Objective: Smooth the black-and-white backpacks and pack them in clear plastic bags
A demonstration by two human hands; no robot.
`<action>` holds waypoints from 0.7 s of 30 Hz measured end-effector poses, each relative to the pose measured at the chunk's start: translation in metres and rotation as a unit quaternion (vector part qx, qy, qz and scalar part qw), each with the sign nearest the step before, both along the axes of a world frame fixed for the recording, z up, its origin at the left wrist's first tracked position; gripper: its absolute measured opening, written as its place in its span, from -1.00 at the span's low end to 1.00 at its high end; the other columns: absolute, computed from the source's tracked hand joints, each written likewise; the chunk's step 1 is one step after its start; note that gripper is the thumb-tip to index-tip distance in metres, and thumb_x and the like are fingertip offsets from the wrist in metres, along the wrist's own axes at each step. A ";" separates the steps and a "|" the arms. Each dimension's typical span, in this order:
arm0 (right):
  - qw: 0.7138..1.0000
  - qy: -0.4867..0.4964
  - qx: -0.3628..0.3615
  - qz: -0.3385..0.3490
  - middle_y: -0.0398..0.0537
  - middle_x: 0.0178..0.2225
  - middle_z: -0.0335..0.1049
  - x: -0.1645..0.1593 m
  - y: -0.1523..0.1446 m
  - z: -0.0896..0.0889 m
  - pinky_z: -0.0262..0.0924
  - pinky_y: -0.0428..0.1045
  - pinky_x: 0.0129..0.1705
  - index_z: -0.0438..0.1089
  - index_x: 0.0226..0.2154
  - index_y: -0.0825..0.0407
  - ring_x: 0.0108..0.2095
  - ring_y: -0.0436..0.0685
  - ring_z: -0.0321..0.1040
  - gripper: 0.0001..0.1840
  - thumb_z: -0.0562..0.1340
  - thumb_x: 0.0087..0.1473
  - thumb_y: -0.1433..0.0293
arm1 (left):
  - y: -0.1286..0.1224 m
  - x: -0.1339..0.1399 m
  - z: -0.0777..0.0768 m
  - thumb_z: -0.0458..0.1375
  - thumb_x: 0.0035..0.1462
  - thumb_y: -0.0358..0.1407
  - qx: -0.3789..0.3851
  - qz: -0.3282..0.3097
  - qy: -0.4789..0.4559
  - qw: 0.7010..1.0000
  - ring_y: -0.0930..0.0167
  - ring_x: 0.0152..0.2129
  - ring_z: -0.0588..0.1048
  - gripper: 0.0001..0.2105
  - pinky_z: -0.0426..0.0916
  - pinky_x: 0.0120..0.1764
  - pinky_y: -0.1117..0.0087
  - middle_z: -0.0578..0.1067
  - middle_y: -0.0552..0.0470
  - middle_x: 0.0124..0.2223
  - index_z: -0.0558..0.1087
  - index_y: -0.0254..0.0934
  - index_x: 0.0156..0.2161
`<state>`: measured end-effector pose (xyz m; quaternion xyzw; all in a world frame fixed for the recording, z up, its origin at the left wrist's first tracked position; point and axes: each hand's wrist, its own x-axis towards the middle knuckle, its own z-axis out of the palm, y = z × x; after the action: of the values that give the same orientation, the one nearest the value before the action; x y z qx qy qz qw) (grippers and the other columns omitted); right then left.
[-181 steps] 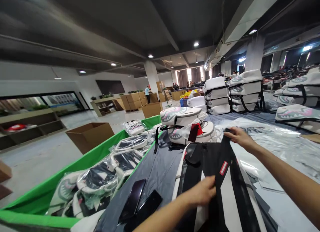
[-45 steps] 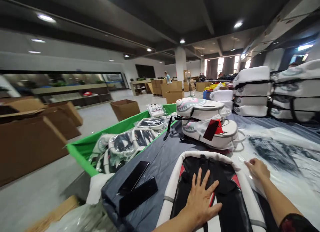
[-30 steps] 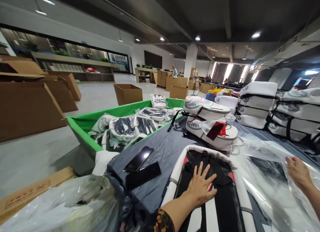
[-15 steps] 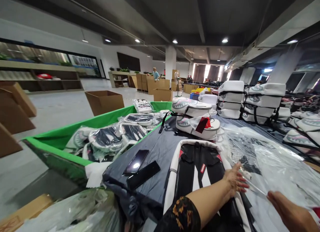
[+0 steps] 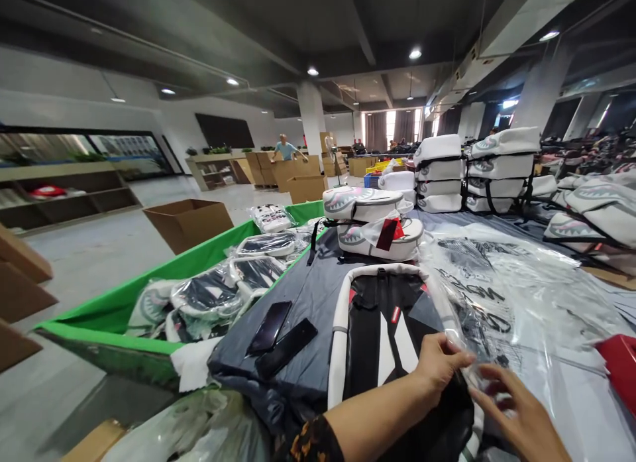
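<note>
A black and white backpack (image 5: 365, 343) with a small red label lies flat on the dark cloth, its strap side up. My left hand (image 5: 437, 366) reaches over its right side, with thumb and fingers pinched on the edge of a clear plastic bag (image 5: 536, 329). Close beside it, my right hand (image 5: 517, 412) has its fingers curled at the same plastic edge. The bag spreads out to the right, with black print showing through. Behind the backpack, two white shark-mouth backpacks (image 5: 377, 240) are stacked, a red tag hanging from them.
Two phones (image 5: 285, 349) rest on the table cloth (image 5: 233, 349) at the left. Beyond them, a green-lined bin (image 5: 119, 303) holds several bagged backpacks. White backpack stacks (image 5: 440, 173) stand at the back. An open carton (image 5: 189, 220) is on the floor; a person (image 5: 285, 148) stands among boxes farther off.
My left hand has gone from spread fingers to a pinch on the plastic. My right hand has moved left, up to it. The view has shifted slightly right.
</note>
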<state>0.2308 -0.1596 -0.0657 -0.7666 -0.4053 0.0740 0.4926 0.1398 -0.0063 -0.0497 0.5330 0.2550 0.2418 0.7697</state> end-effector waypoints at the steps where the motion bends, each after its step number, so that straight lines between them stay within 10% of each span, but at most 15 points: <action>1: 0.998 0.056 0.007 0.013 -0.02 -0.38 0.56 -0.005 0.014 0.006 0.46 -0.01 -0.36 0.58 -0.36 -0.04 -0.41 0.18 0.50 -0.43 0.38 -0.20 -0.17 | 0.001 -0.001 0.000 0.53 -0.36 -0.07 0.024 0.014 0.000 1.000 0.52 -0.57 0.29 -0.50 0.23 -0.42 0.45 0.34 0.20 -0.59 0.28 -0.25 -0.59; 7: 0.915 0.370 0.124 -0.107 -0.09 -0.42 0.53 0.014 0.035 0.010 0.47 0.05 -0.39 0.41 -0.45 -0.05 -0.41 0.20 0.50 -0.42 0.46 -0.42 -0.10 | 0.054 -0.035 0.007 0.33 0.09 -0.18 0.292 0.106 0.224 0.924 0.41 -0.54 0.36 -0.56 0.26 -0.38 0.39 0.30 0.15 -0.60 0.20 -0.22 -0.62; 10: 0.887 0.394 0.161 -0.179 -0.20 -0.54 0.38 0.021 0.035 0.017 0.33 -0.05 -0.57 0.28 -0.45 -0.08 -0.56 0.08 0.36 -0.44 0.45 -0.39 -0.06 | 0.055 -0.059 0.010 0.28 0.14 -0.28 0.467 0.159 0.221 0.841 0.18 -0.11 0.50 -0.87 0.35 -0.01 0.18 0.56 -0.12 -0.12 0.49 -0.26 -0.22; 14: 0.956 0.230 0.120 -0.134 -0.24 -0.60 0.23 -0.001 0.041 0.032 0.22 -0.09 -0.61 0.27 -0.42 -0.08 -0.62 0.02 0.21 -0.44 0.27 -0.11 -0.21 | 0.031 -0.050 0.018 0.15 0.26 -0.26 0.751 0.071 0.116 0.647 0.13 0.27 0.23 -0.42 0.06 0.31 0.04 0.28 -0.17 0.36 0.20 -0.16 0.36; 21: 0.987 -0.149 -0.045 -0.037 -0.07 -0.15 0.51 0.010 -0.041 -0.010 0.42 0.01 -0.49 0.49 -0.10 -0.25 -0.36 0.21 0.51 -0.54 0.33 -0.07 -0.01 | 0.073 -0.014 0.039 0.13 0.29 -0.41 0.731 0.126 0.213 0.636 0.29 -0.20 0.44 -0.83 0.18 0.15 0.09 0.53 -0.01 -0.21 0.56 -0.16 -0.20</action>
<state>0.2411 -0.2002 -0.0762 -0.8049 -0.4420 -0.0409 0.3938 0.1257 0.0670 -0.0105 0.9209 0.2162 0.3239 0.0148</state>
